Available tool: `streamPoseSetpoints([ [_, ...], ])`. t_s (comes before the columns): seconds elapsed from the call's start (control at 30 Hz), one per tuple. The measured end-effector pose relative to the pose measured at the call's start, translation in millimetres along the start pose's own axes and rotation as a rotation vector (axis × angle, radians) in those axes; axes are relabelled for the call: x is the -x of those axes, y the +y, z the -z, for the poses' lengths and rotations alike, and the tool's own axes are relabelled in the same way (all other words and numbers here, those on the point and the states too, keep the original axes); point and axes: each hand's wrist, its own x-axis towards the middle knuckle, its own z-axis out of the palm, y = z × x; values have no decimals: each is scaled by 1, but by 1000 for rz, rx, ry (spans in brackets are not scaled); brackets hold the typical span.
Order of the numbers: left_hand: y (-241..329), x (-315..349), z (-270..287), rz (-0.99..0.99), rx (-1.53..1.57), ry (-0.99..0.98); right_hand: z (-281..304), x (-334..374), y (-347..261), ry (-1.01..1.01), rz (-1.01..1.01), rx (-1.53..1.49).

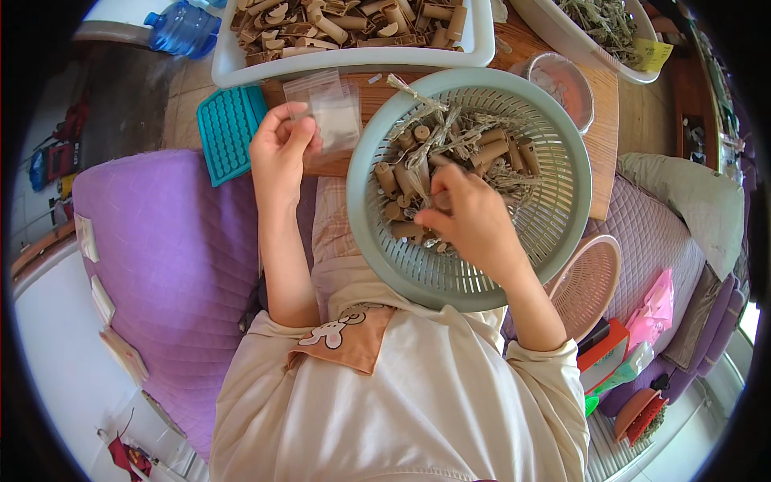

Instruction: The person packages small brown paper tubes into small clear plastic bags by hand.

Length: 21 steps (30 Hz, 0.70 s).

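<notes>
My left hand pinches a clear plastic bag between thumb and fingers, over the table's edge. My right hand reaches into a round grey-green slotted basket, its thumb and index finger curled toward each other. Whatever lies between those fingertips is too small to make out. Under and around that hand are brown tube-shaped pieces and dried, twisted grey-green plant bundles. The basket rests against my lap and the table edge. Parts of its contents are hidden by my right hand.
A white tub of brown pieces stands at the back, with another tub of dried bundles to its right. Beside the basket is a clear round container. A teal bumpy tray lies left; a pink basket sits right.
</notes>
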Motion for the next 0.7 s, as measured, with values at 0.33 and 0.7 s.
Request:
streamPoseSetpoints([
  [0.33, 22, 60, -35, 309, 789, -656, 34, 18, 31, 654, 49, -1146],
  [0.7, 52, 83, -82, 623, 564, -964, 24, 19, 9, 603, -57, -1340],
])
